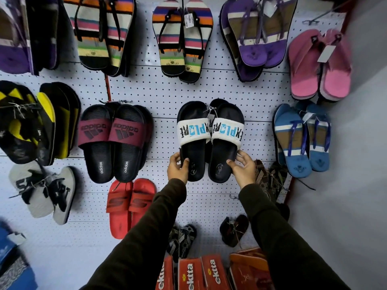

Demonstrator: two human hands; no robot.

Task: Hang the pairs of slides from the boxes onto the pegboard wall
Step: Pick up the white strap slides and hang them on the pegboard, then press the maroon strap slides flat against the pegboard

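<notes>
A pair of black slides with white EXPLORE straps point(210, 130) hangs toe-down against the white pegboard wall point(165, 91), its top near a tag and hook. My left hand point(178, 168) grips the heel end of the left slide. My right hand point(243, 166) holds the heel end of the right slide. Both arms wear dark sleeves. Orange-red shoe boxes point(196, 273) marked "ektra" stand below, by my arms.
Other pairs hang all around: maroon Adidas slides point(114, 141), red slides point(129, 206), blue flip-flops point(301, 139), pink ones point(320, 63), striped pairs point(182, 38) above, and brown patterned sandals point(270, 178) right of my right hand. A grey side wall point(356, 185) closes the right.
</notes>
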